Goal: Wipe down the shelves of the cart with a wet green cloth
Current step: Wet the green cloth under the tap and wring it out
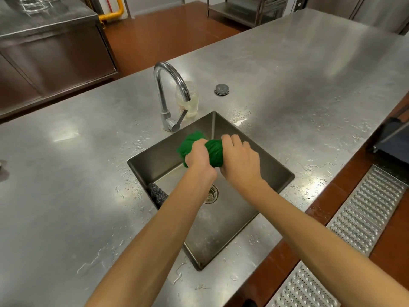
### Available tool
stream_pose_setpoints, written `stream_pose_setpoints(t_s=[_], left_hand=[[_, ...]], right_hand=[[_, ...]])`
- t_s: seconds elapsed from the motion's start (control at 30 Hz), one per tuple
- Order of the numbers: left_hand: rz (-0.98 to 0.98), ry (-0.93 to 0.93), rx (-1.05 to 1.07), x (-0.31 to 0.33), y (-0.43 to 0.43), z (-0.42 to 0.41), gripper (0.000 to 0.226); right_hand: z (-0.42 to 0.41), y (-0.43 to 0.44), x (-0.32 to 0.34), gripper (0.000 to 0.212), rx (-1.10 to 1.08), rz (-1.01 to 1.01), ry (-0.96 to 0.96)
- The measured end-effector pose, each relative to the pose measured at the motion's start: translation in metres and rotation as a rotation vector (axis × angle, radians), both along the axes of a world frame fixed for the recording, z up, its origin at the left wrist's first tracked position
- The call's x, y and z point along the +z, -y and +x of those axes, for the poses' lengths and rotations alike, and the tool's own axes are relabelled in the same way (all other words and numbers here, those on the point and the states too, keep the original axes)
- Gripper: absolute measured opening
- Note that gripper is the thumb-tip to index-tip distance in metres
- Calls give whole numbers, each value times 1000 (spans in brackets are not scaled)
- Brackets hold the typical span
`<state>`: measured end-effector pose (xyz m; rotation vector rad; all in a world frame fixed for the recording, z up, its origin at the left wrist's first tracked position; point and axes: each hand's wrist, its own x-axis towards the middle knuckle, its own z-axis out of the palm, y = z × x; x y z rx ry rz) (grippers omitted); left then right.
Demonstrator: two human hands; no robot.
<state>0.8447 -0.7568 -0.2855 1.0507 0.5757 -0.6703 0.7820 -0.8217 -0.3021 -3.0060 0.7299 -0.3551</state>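
Steel desk (287, 74) across most of the view, beaded with water. Set into it near centre, a square sink (221, 229). At the sink's far-left corner, gooseneck faucet (170, 85), no stream visible.

Over the sink's far half, right grip (241, 158) and left grip (199, 156), both curled tight round the green cloth (213, 151), one at each end of a twisted roll. Cloth held above the basin, apparently clear of its floor.

Judged step: wringing out after wetting, with wiping of the shelves not yet begun. Next move, as a judgement: complete the twist until drip-free, then carry the cloth damp, not sodden, to the cart.

Steel scourer (158, 193) against the sink's left wall. Drain strainer (211, 193) partly behind the left forearm.

Hidden or unclear:
- No cart identified with certainty.
- Dark framed object (394, 134) cut off at the right edge; cannot say what.
- Fingertips and underside of cloth out of sight.
- Jar (188, 103) behind the faucet blurred, contents unreadable.
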Motion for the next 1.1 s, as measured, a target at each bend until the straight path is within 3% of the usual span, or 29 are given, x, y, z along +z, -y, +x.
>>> stream_pose_setpoints(t_s=[0.07,0.2,0.3,0.43,0.6,0.83,0.93,1.1], left_hand=[[83,104,26,-2,0,1,5],[-30,233,-14,-5,0,7,15],[18,371,-123,-12,-3,15,23],[18,465,-270,-15,-10,25,25],[-10,536,-342,-22,-15,26,24],[-38,524,-489,-35,-21,19,24],[-95,514,-515,-40,-23,20,25],[-49,522,-543,-43,-25,25,20]], right_hand=[[2,6,0,35,32,86,-16],[7,14,-1,20,46,401,-44],[10,17,-2,10,118,633,-92],[14,12,-4,19,190,997,-65],[7,3,-23,22,103,1433,-80],[-6,5,-44,16,201,1877,-332],[-7,4,-50,16,235,1976,-386],[-3,4,-54,17,210,1880,-320]])
